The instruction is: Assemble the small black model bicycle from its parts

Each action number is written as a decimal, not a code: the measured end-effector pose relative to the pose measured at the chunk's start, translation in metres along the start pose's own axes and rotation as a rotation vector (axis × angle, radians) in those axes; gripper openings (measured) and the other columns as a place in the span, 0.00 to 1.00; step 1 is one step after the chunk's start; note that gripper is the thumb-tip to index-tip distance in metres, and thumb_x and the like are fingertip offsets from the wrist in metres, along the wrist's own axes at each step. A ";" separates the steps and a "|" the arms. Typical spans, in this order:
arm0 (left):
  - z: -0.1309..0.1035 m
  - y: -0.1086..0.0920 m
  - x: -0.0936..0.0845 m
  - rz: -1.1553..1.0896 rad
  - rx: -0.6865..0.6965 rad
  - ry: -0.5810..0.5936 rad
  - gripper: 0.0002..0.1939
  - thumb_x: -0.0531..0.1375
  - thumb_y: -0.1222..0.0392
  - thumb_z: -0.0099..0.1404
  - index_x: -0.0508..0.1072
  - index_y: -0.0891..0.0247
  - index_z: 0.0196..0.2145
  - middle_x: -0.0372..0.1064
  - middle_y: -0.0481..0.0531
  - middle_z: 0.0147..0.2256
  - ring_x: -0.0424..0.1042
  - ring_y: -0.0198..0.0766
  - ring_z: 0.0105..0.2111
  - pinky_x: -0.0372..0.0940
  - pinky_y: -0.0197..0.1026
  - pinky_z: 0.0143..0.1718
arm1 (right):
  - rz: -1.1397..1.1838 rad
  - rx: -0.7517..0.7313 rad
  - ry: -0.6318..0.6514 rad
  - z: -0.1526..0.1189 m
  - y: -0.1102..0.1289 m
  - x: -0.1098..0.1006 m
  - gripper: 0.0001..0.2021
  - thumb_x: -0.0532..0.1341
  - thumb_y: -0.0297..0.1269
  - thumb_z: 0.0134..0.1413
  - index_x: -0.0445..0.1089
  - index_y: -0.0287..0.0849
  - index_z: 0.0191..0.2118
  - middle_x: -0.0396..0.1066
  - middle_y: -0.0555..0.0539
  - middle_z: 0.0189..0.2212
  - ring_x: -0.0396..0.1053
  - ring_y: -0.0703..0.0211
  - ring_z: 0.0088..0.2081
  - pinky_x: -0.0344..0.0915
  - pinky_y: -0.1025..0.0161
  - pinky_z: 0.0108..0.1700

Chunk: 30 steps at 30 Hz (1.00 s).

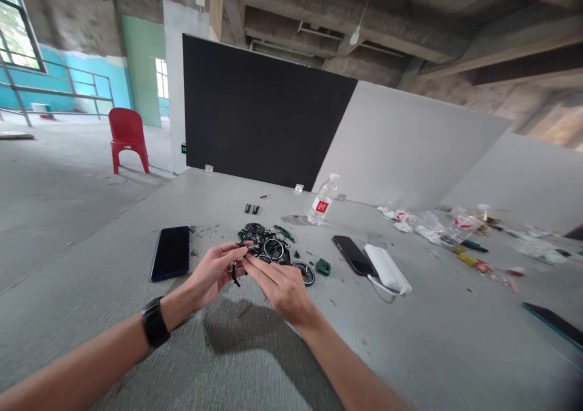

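My left hand (213, 272), with a black band on its wrist, is closed on a small black model part (235, 275) that hangs below the fingers. Thumb and fingertips of my right hand (285, 291) meet it at the same spot, pressed together on the part. Just beyond the hands lies a heap of black and green model pieces, including a small spoked wheel (274, 249). Another wheel (304, 273) rests to the right of my right hand, with a green piece (323, 267) beside it. My fingers hide some of the heap.
A dark blue phone (170, 254) lies left of my hands. On the right are a black phone (354, 255) and a white power bank (387, 268) with a cable. A water bottle (323, 200) stands behind; litter (430, 227) lies farther right. A partition (268, 113) borders the back.
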State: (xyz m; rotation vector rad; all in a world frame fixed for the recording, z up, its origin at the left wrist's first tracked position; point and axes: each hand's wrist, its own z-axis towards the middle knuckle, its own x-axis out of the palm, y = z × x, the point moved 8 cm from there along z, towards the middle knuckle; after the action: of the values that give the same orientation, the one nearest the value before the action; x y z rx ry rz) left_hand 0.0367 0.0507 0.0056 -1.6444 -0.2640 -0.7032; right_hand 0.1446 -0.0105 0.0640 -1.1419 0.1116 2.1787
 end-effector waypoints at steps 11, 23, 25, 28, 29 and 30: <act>-0.003 -0.004 -0.001 0.034 0.014 -0.053 0.16 0.70 0.58 0.56 0.80 0.67 0.41 0.76 0.57 0.38 0.73 0.37 0.34 0.68 0.36 0.36 | 0.021 0.004 -0.002 0.002 -0.001 0.000 0.19 0.52 0.27 0.67 0.65 0.42 0.61 0.73 0.44 0.53 0.74 0.59 0.45 0.74 0.64 0.43; -0.004 -0.003 0.000 0.032 0.016 -0.064 0.16 0.70 0.59 0.56 0.80 0.66 0.41 0.76 0.56 0.38 0.73 0.35 0.33 0.69 0.36 0.36 | -0.064 -0.074 0.049 0.002 0.003 -0.004 0.20 0.53 0.27 0.67 0.64 0.41 0.61 0.72 0.47 0.55 0.75 0.59 0.41 0.73 0.61 0.36; -0.004 -0.004 0.000 0.031 0.023 -0.056 0.15 0.70 0.58 0.56 0.79 0.66 0.42 0.76 0.56 0.38 0.73 0.35 0.33 0.69 0.37 0.37 | -0.064 -0.071 0.042 0.001 0.003 -0.002 0.20 0.54 0.27 0.66 0.64 0.40 0.62 0.72 0.46 0.55 0.75 0.59 0.41 0.73 0.61 0.35; -0.004 -0.005 0.001 0.028 0.034 -0.043 0.15 0.70 0.58 0.57 0.79 0.65 0.41 0.76 0.55 0.38 0.73 0.35 0.34 0.69 0.37 0.37 | -0.024 -0.034 -0.003 -0.001 0.001 0.000 0.20 0.54 0.28 0.66 0.64 0.41 0.62 0.73 0.47 0.54 0.76 0.61 0.41 0.73 0.63 0.36; -0.004 -0.005 0.001 0.026 0.036 -0.041 0.15 0.70 0.58 0.57 0.79 0.65 0.42 0.76 0.55 0.38 0.73 0.35 0.34 0.69 0.37 0.37 | -0.005 -0.020 -0.023 -0.001 0.000 0.000 0.20 0.54 0.28 0.66 0.64 0.41 0.61 0.73 0.47 0.54 0.76 0.61 0.41 0.73 0.63 0.38; -0.004 -0.005 0.001 0.025 0.037 -0.041 0.16 0.70 0.58 0.57 0.79 0.65 0.42 0.76 0.54 0.38 0.73 0.35 0.34 0.69 0.37 0.37 | 0.014 -0.008 -0.039 -0.002 -0.001 0.000 0.20 0.54 0.28 0.66 0.64 0.41 0.61 0.73 0.46 0.54 0.76 0.61 0.41 0.73 0.64 0.39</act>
State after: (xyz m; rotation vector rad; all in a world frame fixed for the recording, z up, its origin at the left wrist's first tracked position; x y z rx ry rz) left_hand 0.0340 0.0478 0.0105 -1.6251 -0.2836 -0.6425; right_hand 0.1464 -0.0100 0.0631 -1.1049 0.0942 2.2147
